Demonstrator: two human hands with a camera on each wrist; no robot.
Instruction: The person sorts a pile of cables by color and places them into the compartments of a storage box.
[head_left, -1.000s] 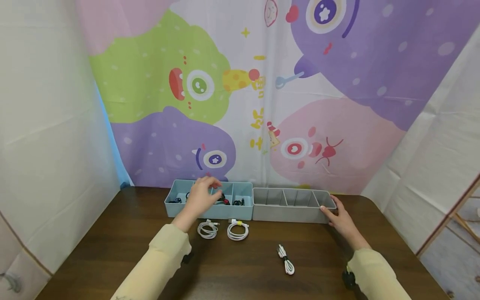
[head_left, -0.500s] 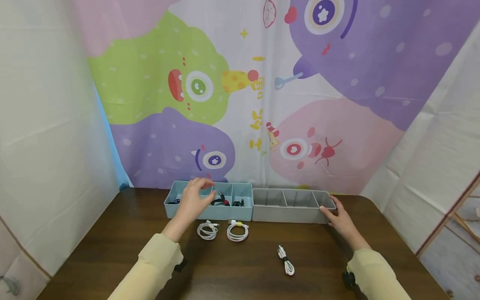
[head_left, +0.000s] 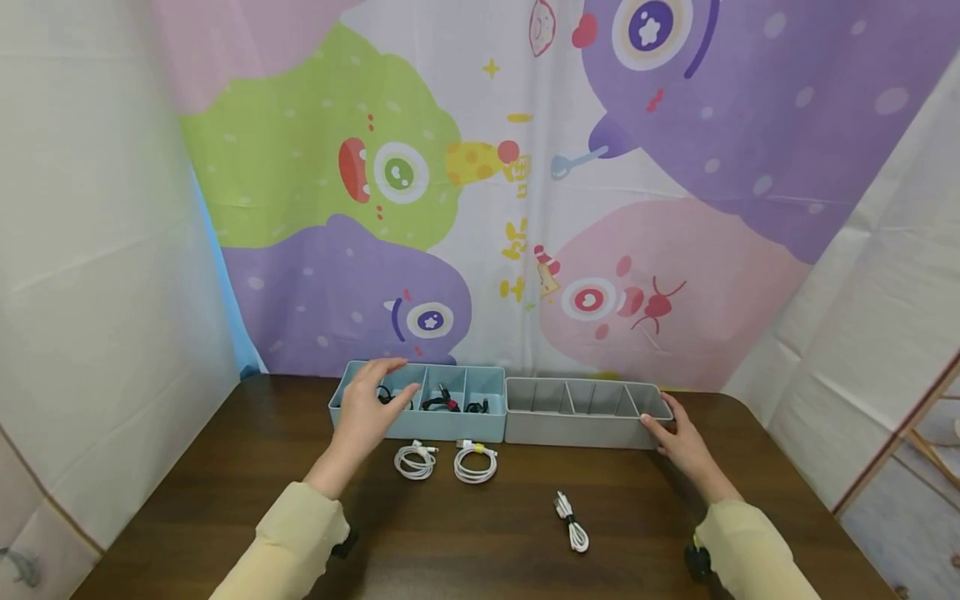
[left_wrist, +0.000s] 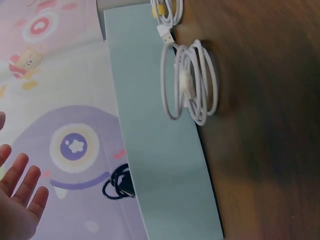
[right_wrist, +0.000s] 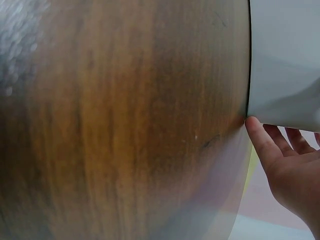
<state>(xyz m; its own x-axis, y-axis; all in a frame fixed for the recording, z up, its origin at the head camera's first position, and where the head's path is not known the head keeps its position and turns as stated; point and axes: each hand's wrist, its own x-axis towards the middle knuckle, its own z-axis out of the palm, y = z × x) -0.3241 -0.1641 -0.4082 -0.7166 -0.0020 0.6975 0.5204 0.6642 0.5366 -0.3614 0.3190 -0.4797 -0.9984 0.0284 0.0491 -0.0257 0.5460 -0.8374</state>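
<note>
My left hand (head_left: 362,412) hovers over the left part of a blue divided storage box (head_left: 457,428), thumb and fingers apart with nothing between them. Its spread fingers also show at the left wrist view's lower left. Dark coiled cables (head_left: 442,403) lie in the blue box's compartments, some hidden behind this hand. My right hand (head_left: 686,448) grips the right end of a grey divided box (head_left: 577,431), thumb at the front corner and fingers behind the end. Two white coiled cables (head_left: 417,475) (left_wrist: 202,85) lie before the blue box, one with a yellow tie.
A third white cable (head_left: 576,536), bundled with a black tie, lies nearer on the brown table (head_left: 465,550). Both boxes stand end to end by a cartoon-printed curtain (head_left: 495,250). Pale curtains (head_left: 97,250) hang at the sides.
My left hand has drawn back to the left from over the blue box's middle compartments, uncovering more dark cables. The right hand stays at the grey box's end.
</note>
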